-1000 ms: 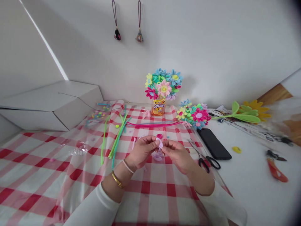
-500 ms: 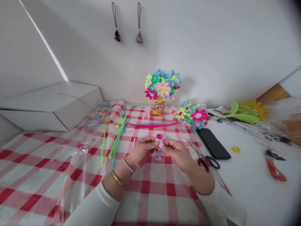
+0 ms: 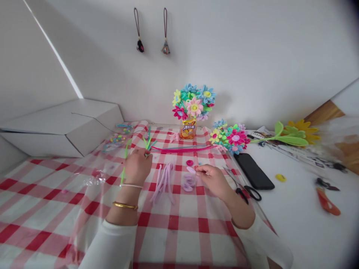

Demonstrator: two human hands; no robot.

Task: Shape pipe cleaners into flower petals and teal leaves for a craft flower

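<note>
Lilac loop (image 3: 191, 170) pinched at its 3 o'clock end by right hand (image 3: 214, 180), presumably preserving shape, similar loops (image 3: 189, 183) near its 6 o'clock; left hand (image 3: 138, 165), toward 9 o'clock, overlies green stems (image 3: 146, 142), grip indeterminable.

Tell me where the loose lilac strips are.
In the head view, the lilac strips lie on the checked cloth just left of centre, between the left hand and the small pile of lilac loops.
</note>
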